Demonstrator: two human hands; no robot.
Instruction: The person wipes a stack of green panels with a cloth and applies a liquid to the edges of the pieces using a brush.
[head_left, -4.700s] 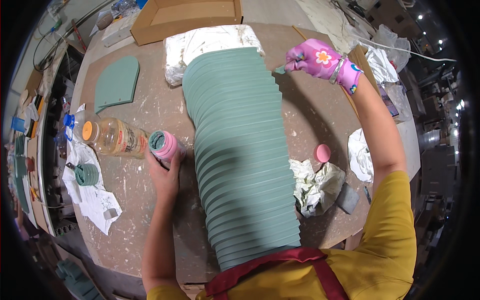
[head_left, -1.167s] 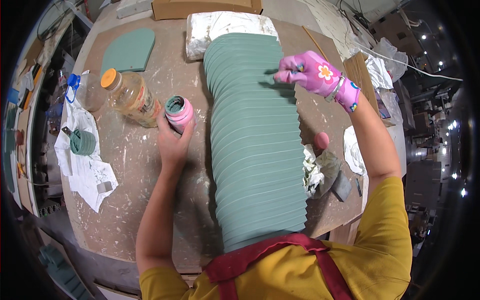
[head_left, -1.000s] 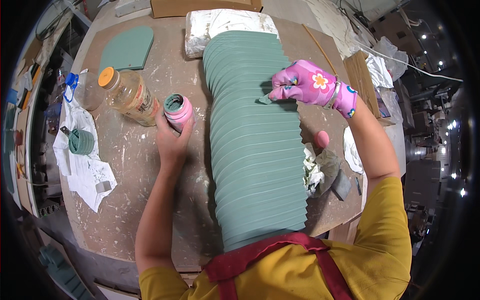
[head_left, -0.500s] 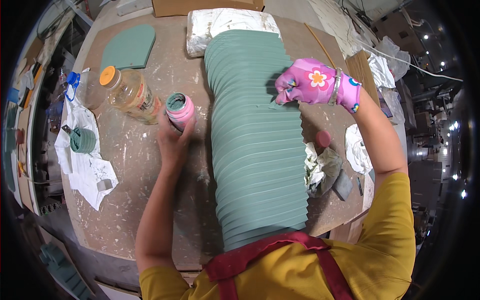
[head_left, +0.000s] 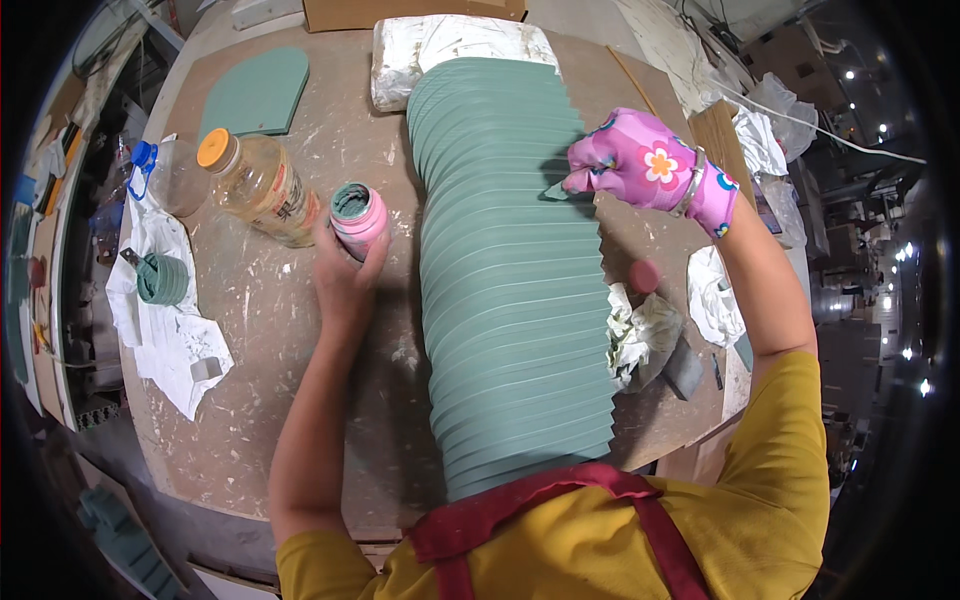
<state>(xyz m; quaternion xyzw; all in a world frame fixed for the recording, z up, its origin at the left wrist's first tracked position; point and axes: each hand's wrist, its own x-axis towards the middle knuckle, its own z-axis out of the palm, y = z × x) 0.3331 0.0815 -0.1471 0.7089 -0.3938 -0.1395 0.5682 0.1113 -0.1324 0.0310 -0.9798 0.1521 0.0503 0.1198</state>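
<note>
Sage-green panels (head_left: pixel 515 330), overlapping in one long ridged row and too many to count surely, lie lengthwise down the middle of the worktable (head_left: pixel 255 430), the far end by one white wrapped bundle (head_left: pixel 455 50). One more arched panel (head_left: pixel 257 90) lies apart at the upper left.

Two clear plastic bottles, one orange-capped (head_left: pixel 268 195) and one blue-capped (head_left: pixel 178 180), are to the left; near them, one ridged green cup (head_left: pixel 163 280) sits on a white sheet (head_left: pixel 165 345). To the right are one round pink lid (head_left: pixel 645 275), two crumpled papers (head_left: pixel 645 335) and one grey block (head_left: pixel 683 372).

The left hand (head_left: pixel 343 262), bare, its forearm reaching up from below, is wrapped around one uncapped pink jar (head_left: pixel 358 218), green inside, left of the row. The right hand (head_left: pixel 640 160), in a flowered pink glove, bends inward from the right, fingers closed, pinching a small green piece (head_left: pixel 555 191) over the row's right side; whether the piece touches it, I cannot tell.
</note>
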